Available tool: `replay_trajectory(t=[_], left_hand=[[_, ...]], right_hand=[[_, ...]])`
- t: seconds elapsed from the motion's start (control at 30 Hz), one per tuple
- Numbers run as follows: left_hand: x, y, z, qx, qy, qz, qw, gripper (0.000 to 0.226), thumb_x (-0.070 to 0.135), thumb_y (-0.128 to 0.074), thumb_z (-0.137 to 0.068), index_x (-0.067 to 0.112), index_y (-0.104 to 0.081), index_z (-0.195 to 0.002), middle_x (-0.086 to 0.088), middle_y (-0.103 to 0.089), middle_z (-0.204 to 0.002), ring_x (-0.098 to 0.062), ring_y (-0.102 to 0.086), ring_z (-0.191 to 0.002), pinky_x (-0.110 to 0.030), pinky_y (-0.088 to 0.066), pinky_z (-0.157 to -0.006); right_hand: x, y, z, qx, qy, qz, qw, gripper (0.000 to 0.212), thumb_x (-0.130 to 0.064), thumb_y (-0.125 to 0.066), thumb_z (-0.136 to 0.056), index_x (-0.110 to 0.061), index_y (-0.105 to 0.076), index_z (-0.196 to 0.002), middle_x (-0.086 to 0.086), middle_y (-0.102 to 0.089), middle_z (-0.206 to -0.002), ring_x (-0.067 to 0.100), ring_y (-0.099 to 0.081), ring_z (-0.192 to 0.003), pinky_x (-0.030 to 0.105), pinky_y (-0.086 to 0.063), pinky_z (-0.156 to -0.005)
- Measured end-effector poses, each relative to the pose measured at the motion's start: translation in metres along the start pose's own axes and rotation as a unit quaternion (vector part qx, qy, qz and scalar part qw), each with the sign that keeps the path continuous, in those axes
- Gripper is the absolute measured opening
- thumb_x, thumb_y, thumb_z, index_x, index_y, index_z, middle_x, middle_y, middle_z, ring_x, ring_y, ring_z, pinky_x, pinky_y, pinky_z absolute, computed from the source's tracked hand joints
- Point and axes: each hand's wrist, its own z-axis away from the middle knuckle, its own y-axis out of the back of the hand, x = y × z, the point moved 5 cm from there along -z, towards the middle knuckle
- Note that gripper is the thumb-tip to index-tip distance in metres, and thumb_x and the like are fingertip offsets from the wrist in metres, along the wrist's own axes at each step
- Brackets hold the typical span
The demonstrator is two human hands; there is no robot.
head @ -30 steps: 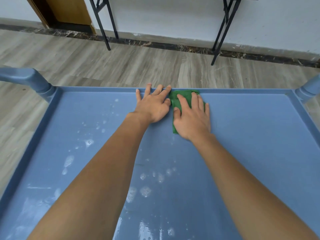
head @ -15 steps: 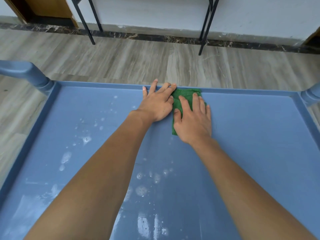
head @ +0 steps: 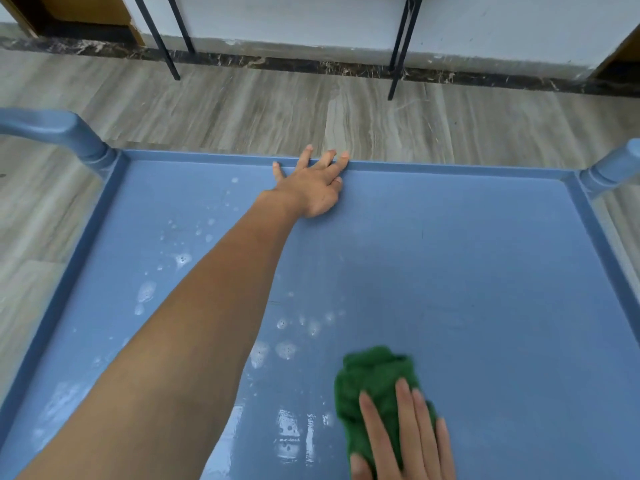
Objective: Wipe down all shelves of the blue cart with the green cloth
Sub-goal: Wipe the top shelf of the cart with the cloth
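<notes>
Green cloth [head: 375,386]: bunched on blue cart shelf [head: 485,271], near edge, right of centre, under R hand.
R hand [head: 401,441]: fingers straight, pressing flat on cloth; no grip.
L hand [head: 311,187]: fingers spread, palm on shelf, tips over far rim [head: 450,167]; holds nothing.
Change: cloth + R hand were at far rim beside L hand; now dragged to near edge. L hand hasn't moved.
Meaning: one lane prob. wiped; right half looks dry.
Still to do: suds [head: 285,349] on left half & near edge; other shelves not in view.
</notes>
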Motion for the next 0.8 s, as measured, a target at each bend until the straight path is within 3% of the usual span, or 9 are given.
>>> replay_trajectory(t=[0.13, 0.23, 0.33, 0.4, 0.47, 0.6, 0.8], left_hand=[[-0.016, 0.019, 0.005, 0.000, 0.037, -0.044, 0.998, 0.053, 0.043, -0.016, -0.109, 0.048, -0.004, -0.160, 0.015, 0.007, -0.171, -0.027, 0.013, -0.157, -0.071, 0.017, -0.115], [-0.063, 0.032, 0.011, 0.017, 0.112, -0.038, 0.993, 0.052, 0.048, -0.014, -0.108, 0.049, -0.009, -0.160, 0.013, 0.006, -0.171, -0.034, 0.012, -0.157, -0.071, 0.016, -0.116], [-0.086, 0.027, 0.019, 0.033, 0.116, -0.022, 0.992, 0.051, 0.046, -0.015, -0.108, 0.049, -0.013, -0.159, 0.015, -0.001, -0.171, -0.032, 0.008, -0.157, -0.071, 0.012, -0.117], [-0.084, 0.024, 0.017, 0.045, 0.103, -0.015, 0.994, 0.051, 0.046, -0.015, -0.107, 0.048, -0.016, -0.158, 0.015, -0.006, -0.171, -0.032, 0.005, -0.157, -0.070, 0.012, -0.117], [-0.081, 0.024, 0.014, 0.047, 0.096, -0.011, 0.994, 0.051, 0.046, -0.014, -0.107, 0.047, -0.017, -0.158, 0.015, -0.009, -0.170, -0.033, 0.003, -0.157, -0.072, 0.012, -0.116], [-0.084, 0.023, 0.016, 0.061, 0.085, -0.012, 0.994, 0.051, 0.046, -0.015, -0.107, 0.045, -0.017, -0.158, 0.012, -0.010, -0.170, -0.034, 0.003, -0.157, -0.072, 0.012, -0.116], [-0.084, 0.022, 0.014, 0.071, 0.073, -0.021, 0.995, 0.052, 0.044, -0.016, -0.108, 0.043, -0.016, -0.160, 0.009, -0.013, -0.171, -0.034, 0.003, -0.157, -0.065, 0.014, -0.120]], right_hand=[[0.003, -0.012, 0.010, 0.028, -0.035, 0.085, 0.995, 0.055, -0.043, -0.054, -0.073, -0.035, -0.054, -0.127, 0.017, -0.058, -0.133, 0.034, -0.054, -0.119, 0.052, -0.031, -0.109], [0.005, -0.012, 0.003, 0.087, -0.018, 0.130, 0.988, 0.062, -0.047, -0.058, -0.074, -0.035, -0.045, -0.133, 0.016, -0.049, -0.137, 0.034, -0.045, -0.122, 0.053, -0.025, -0.114], [0.002, -0.013, -0.017, 0.112, -0.052, 0.097, 0.988, 0.045, -0.050, -0.057, -0.081, -0.033, -0.056, -0.123, 0.018, -0.058, -0.130, 0.034, -0.048, -0.122, 0.056, -0.033, -0.105], [-0.004, -0.013, -0.035, 0.142, -0.058, 0.067, 0.986, 0.040, -0.049, -0.044, -0.088, -0.032, -0.060, -0.120, 0.021, -0.063, -0.129, 0.035, -0.053, -0.123, 0.057, -0.040, -0.098], [-0.011, -0.006, -0.052, 0.120, -0.042, 0.013, 0.992, 0.049, -0.046, -0.033, -0.092, -0.031, -0.060, -0.130, 0.021, -0.059, -0.137, 0.035, -0.053, -0.128, 0.059, -0.043, -0.099], [-0.021, 0.002, -0.111, 0.009, -0.059, -0.094, 0.994, 0.058, -0.042, -0.040, -0.092, -0.029, -0.046, -0.149, 0.017, -0.034, -0.159, 0.035, -0.033, -0.146, 0.059, -0.028, -0.115], [-0.032, -0.018, -0.226, -0.070, -0.080, -0.081, 0.991, 0.059, -0.045, -0.028, -0.099, -0.033, -0.025, -0.157, 0.014, -0.012, -0.167, 0.030, -0.008, -0.153, 0.054, -0.007, -0.122]])
